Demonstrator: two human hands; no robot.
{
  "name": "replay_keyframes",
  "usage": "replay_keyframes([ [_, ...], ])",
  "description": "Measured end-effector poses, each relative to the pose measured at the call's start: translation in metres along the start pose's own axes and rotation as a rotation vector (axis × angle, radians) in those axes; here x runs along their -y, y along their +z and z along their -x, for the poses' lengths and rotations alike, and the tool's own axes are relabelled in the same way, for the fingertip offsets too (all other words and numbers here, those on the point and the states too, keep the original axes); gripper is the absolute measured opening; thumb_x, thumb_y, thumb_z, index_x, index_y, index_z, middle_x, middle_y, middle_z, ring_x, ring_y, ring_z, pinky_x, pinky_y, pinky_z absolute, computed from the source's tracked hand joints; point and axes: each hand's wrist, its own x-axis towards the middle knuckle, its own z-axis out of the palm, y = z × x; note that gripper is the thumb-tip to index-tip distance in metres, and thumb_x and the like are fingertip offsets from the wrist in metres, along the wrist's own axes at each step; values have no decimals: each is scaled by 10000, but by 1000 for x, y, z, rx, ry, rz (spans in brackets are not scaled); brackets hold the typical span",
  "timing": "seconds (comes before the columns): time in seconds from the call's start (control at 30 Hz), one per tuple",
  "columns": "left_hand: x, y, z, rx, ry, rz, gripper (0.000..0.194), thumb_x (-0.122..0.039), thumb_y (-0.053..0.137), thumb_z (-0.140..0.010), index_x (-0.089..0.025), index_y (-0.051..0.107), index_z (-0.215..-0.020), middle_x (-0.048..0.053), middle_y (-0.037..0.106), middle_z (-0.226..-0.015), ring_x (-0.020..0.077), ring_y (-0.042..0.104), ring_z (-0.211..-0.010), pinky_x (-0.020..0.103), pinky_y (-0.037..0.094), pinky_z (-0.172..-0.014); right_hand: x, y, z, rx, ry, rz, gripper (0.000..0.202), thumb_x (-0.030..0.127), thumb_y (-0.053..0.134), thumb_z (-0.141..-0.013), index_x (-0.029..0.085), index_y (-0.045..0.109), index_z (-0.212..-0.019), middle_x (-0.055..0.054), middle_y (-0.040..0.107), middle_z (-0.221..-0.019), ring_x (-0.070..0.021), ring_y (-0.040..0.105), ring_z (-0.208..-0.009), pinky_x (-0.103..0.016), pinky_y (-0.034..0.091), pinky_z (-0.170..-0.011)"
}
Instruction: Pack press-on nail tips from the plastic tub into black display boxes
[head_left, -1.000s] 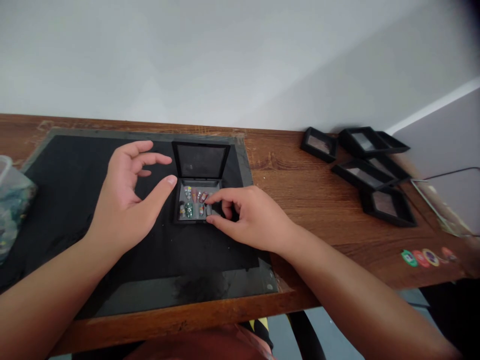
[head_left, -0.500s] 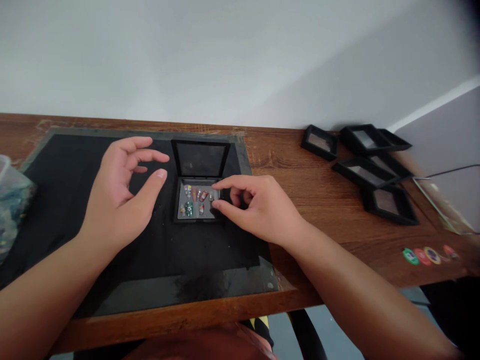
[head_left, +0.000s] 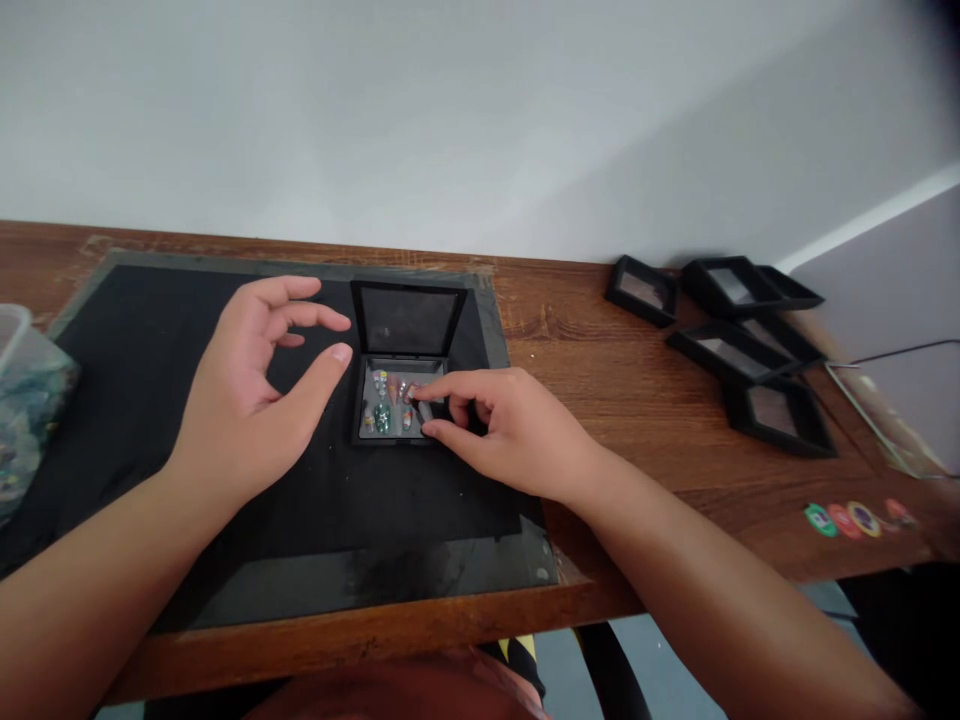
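An opened black case (head_left: pixel 358 405) lies on a dark mat, its windowed lid (head_left: pixel 409 318) tilted up at the back. Several decorated press-on nails (head_left: pixel 382 417) rest in rows on its grey inner base, among them a green one and a reddish one. My right hand (head_left: pixel 517 430) reaches in from the right, thumb and index finger pinched at the two ends of a greyish press-on nail (head_left: pixel 425 411) at the case's right side. My left hand (head_left: pixel 262 390) hovers left of the case, fingers curved and apart, holding nothing.
Several black cases (head_left: pixel 780 415) lie on the wooden table (head_left: pixel 570 370) at the right, near the wall. Round colourful stickers or tags (head_left: pixel 862 518) sit at the right front. A clear tub (head_left: pixel 34 400) of small packets stands at the far left on the black mat (head_left: pixel 315 520).
My right hand has shifted slightly left and down, its index finger and thumb now at the greyish nail. My left hand keeps its pose; the view has shifted slightly.
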Motion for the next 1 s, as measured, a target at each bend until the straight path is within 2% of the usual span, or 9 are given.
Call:
replay_keyframes([
  [0.17, -3, 0, 1, -10, 38, -40, 385, -361, 643, -909, -344, 557, -1284, -4, 716, -1187, 252, 669, -1141, 470, 528, -1018, -2, -4, 0, -39, -13, -5, 245, 200, 729, -859, 237, 782, -1095, 39, 606, -678, -82, 438, -581, -255, 271, -582],
  [0.33, -7, 1, 0, -19, 49, -59, 278, -393, 579, -939, -312, 631, -1199, -8, 731, -1133, 247, 689, -1083, 472, 533, -1026, -3, -8, 0, -117, -3, -8, 218, 235, 756, -845, 229, 795, -1059, 34, 606, -663, -86, 448, -577, -255, 283, -578],
  [0.6, -12, -1, 1, -8, 43, -151, 180, -431, 561, -943, -359, 686, -1052, -81, 733, -1114, 231, 686, -1066, 439, 546, -1011, -1, -1, 0, -35, -18, 41, 248, 264, 771, -838, 256, 797, -1084, 29, 640, -711, -91, 488, -607, -257, 293, -584],
  [1.0, -13, -2, 3, -8, 48, -183, 140, -349, 624, -926, -318, 708, -1033, -59, 739, -1094, 198, 676, -1014, 373, 543, -946, 2, -3, 0, 7, 5, 72, 226, 300, 785, -828, 271, 804, -1051, 47, 641, -667, -86, 506, -590, -261, 291, -570],
])
